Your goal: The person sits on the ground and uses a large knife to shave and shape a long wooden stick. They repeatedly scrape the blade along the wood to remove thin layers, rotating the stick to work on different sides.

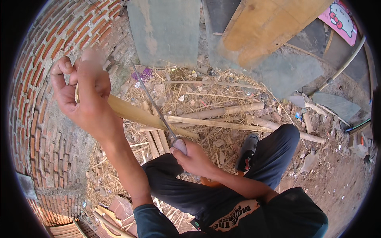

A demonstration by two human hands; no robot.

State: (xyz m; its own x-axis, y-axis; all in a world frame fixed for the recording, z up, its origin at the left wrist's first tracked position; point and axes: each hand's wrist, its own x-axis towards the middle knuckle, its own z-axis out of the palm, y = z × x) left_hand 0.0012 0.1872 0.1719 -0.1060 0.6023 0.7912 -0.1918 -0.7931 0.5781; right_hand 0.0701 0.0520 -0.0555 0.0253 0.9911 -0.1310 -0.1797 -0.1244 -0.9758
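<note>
My left hand [85, 89] is raised at the left, its fingers curled round the upper end of a pale split bamboo piece [137, 114]. The bamboo slants down to the right, its lower end above the littered ground. In front of my body my right hand [194, 159] is closed round the light, stubby handle of a long, thin-bladed knife [152, 98]. The blade points up and away to the left, crossing the bamboo near its middle. Whether the edge touches the bamboo I cannot tell. Part of my left fingertips is blurred.
Bamboo poles [226, 111] lie on ground strewn with shavings and rubble. A brick wall [43, 119] rises close on the left. Grey sheets [164, 33] and a brown board [274, 27] lean at the back. My bent knee [287, 137] and shoe [247, 154] are at the right.
</note>
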